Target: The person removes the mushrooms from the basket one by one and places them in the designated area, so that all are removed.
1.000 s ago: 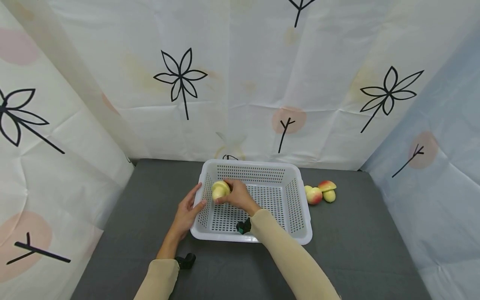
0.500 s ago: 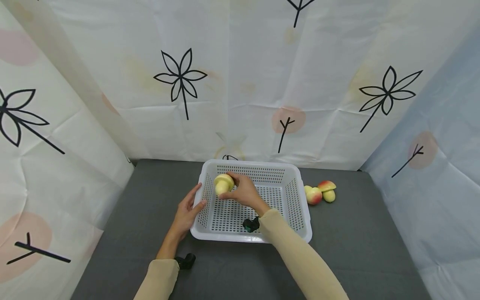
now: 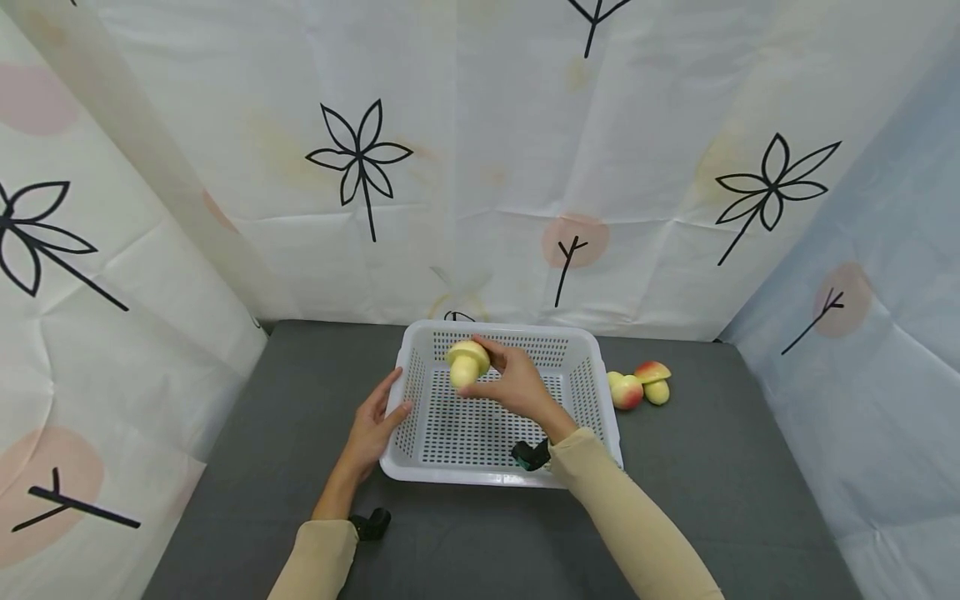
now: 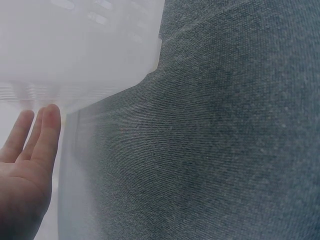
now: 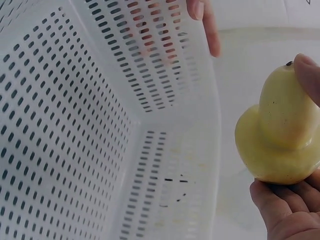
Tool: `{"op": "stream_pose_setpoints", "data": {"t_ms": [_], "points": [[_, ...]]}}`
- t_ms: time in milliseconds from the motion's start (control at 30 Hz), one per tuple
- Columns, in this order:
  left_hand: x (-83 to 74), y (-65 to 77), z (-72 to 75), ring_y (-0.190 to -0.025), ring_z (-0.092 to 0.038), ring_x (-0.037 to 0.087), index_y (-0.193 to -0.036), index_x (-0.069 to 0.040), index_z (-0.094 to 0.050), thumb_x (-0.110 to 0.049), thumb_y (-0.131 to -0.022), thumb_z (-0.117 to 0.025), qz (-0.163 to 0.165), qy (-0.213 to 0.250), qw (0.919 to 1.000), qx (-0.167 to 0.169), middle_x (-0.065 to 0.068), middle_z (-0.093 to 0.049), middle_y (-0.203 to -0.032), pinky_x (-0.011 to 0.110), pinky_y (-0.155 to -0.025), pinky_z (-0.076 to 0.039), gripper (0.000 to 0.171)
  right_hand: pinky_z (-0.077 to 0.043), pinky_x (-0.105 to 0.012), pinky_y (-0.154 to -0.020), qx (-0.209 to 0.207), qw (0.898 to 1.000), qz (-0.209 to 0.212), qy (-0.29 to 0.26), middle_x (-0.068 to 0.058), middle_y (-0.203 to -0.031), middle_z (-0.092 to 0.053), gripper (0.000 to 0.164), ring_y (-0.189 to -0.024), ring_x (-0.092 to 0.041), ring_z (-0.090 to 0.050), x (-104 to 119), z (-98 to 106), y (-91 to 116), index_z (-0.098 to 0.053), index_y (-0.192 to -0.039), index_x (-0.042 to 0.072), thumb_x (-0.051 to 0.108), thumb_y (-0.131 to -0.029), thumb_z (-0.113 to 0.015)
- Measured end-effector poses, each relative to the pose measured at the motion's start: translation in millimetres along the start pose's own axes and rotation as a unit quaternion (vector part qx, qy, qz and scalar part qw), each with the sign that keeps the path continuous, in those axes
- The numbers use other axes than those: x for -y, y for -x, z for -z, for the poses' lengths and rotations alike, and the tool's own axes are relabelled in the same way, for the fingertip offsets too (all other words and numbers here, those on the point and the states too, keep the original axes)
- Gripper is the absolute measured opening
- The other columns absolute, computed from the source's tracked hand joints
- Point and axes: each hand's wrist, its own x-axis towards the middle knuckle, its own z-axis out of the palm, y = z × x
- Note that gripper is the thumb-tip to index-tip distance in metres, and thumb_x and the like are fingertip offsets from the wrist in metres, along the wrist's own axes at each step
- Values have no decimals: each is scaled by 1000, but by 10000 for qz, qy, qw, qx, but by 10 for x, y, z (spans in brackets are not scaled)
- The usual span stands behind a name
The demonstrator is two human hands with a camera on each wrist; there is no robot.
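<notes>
A yellow mushroom-shaped piece (image 3: 467, 365), smooth with a rounded cap and a thick stem, hangs above the left part of a white perforated plastic basket (image 3: 517, 477). My right hand (image 3: 521, 385) pinches it from the right, thumb on the stem end and fingers on the cap in the right wrist view. At the basket's left side, my left hand (image 3: 372, 425) holds the rim, its thumb over the edge. In the left wrist view, the straight fingers (image 4: 47, 135) lie against the outside of the basket wall.
Just right of the basket, on the grey cloth table (image 3: 712, 467), lie a red-and-yellow rounded piece (image 3: 627, 392) and a red-capped mushroom-shaped piece (image 3: 656, 383). Patterned white curtains (image 3: 480, 167) stand behind and at both sides.
My right hand has lifted the yellow mushroom-shaped piece up from the basket's left end and carried it rightward, turning its stem toward me. The left hand stays at the rim.
</notes>
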Motion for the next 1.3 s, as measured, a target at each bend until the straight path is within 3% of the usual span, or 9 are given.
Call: {"op": "stream_pose_setpoints", "data": {"t_ms": [200,533,800,1033,1300], "points": [[16,-4,7,-124,-55,48,-161,-24,-32,-18,-103,-63,-22,26,10000,-25,22,-48,-149,52,-86,-56,66,-37,-43,-113,-58,9999,107,-95,-16,-149,-50,89,-140,-29,-46,12,169,109,-43,-152,0,9,-77,-90],[12,1,2,-126,-56,45,-160,-26,-32,-19,-102,-65,21,-8,10000,-84,20,-47,-151,58,-90,-53,67,-37,-45,-112,-379,9988,279,-119,-17,-151,-49,86,-140,-30,-46,-29,512,318,-43,-152,0,7,-79,-89],[12,1,3,-125,-54,48,-161,-26,-31,-17,-103,-63,-11,34,10000,-31,21,-46,-151,59,-90,-52,67,-40,-32,-109,-755,9968,244,-52,-17,-154,-44,87,-141,-31,-44,-104,858,546,-41,-154,2,10,-81,-87],[2,6,-3,-125,-55,47,-160,-27,-32,-18,-103,-63,66,0,10000,-75,21,-47,-151,58,-89,-53,66,-38,-25,-108,-1095,9937,182,161,-21,-155,-42,86,-142,-36,-41,-181,1143,728,-38,-154,-2,6,-83,-85],[7,6,-9,-123,-56,48,-160,-27,-33,-17,-103,-63,52,39,10000,-63,21,-48,-149,59,-88,-53,65,-45,-16,-98,-1459,9892,-84,140,-23,-153,-43,86,-140,-38,-43,-319,1433,931,-37,-154,-1,6,-83,-84]]}}
